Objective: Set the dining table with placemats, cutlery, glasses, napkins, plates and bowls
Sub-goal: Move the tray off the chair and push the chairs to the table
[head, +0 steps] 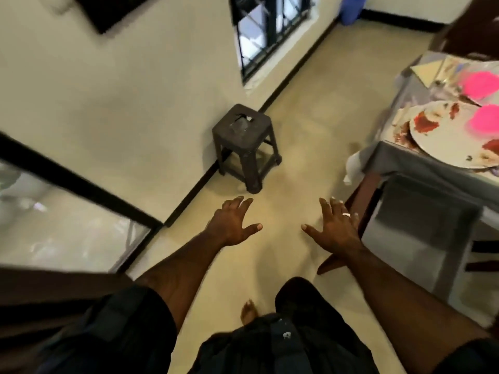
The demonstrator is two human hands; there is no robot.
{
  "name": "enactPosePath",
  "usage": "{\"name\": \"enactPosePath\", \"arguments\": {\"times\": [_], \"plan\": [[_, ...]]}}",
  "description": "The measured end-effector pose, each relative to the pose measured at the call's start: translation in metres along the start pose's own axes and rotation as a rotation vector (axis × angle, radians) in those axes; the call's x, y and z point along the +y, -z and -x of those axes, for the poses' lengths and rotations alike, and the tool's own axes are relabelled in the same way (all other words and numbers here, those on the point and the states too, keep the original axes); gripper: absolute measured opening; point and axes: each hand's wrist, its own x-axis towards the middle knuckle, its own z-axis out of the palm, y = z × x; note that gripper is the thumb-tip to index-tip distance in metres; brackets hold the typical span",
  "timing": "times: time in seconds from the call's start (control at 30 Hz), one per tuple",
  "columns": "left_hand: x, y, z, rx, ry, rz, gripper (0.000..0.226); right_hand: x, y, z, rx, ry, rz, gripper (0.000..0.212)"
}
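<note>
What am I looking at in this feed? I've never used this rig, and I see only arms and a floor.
This is one wide-angle camera worn on a person's head, looking forward and down. There is no machine. The left hand and right hand reach out over the floor with fingers spread, and both hold nothing. Ahead, a dark stool stands by the wall. At the right edge is the dining table, with a patterned plate and blurred pink things on it. A chair stands beside it.

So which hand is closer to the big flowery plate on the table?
The right hand. It hovers open just below-left of the plate, near the table's corner. The left hand is farther off, over the floor.
</note>
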Motion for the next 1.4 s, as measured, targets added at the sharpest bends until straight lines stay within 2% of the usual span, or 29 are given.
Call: {"name": "enactPosePath", "arguments": {"times": [0.17,0.37,0.5,0.63,0.67,0.7,0.8,0.93,1.1,1.2,1.3,1.4], "plan": [[0.044,0.039,-0.141,-0.047,-0.244,-0.096,0.093,0.056,0.009,-0.049,0.039,-0.255,-0.152,0.107],[0.142,0.044,-0.274,-0.187,-0.484,-0.227,0.095,0.123,0.023,-0.08,0.039,-0.509,-0.295,0.109],[0.214,0.046,-0.322,-0.281,-0.664,-0.307,0.093,0.146,0.034,-0.067,0.091,-0.671,-0.332,0.106],[0.297,0.041,-0.368,-0.363,-0.895,-0.407,0.092,0.167,0.03,-0.047,0.168,-0.923,-0.409,0.107],[0.3,0.042,-0.369,-0.375,-0.899,-0.393,0.092,0.165,0.028,-0.046,0.163,-0.94,-0.402,0.108],[0.336,0.031,-0.383,-0.433,-0.99,-0.458,0.092,0.172,0.02,-0.038,0.181,-1.069,-0.452,0.108],[0.367,0.017,-0.395,-0.491,-1.051,-0.507,0.093,0.168,0.012,-0.029,0.169,-1.18,-0.508,0.108],[0.433,-0.03,-0.426,-0.628,-1.281,-0.646,0.094,0.157,-0.011,-0.038,0.301,-1.492,-0.68,0.107],[0.472,-0.078,-0.446,-0.646,-1.305,-0.772,0.089,0.154,-0.048,-0.066,0.342,-1.69,-0.917,0.11],[0.491,-0.119,-0.471,-0.601,-1.266,-0.786,0.087,0.167,-0.08,-0.083,0.389,-1.771,-1.036,0.111],[0.509,-0.165,-0.497,-0.472,-1.197,-0.736,0.085,0.192,-0.119,-0.094,0.461,-1.862,-1.186,0.111],[0.527,-0.199,-0.516,-0.375,-1.103,-0.651,0.086,0.216,-0.157,-0.1,0.605,-1.948,-1.334,0.112]]}}
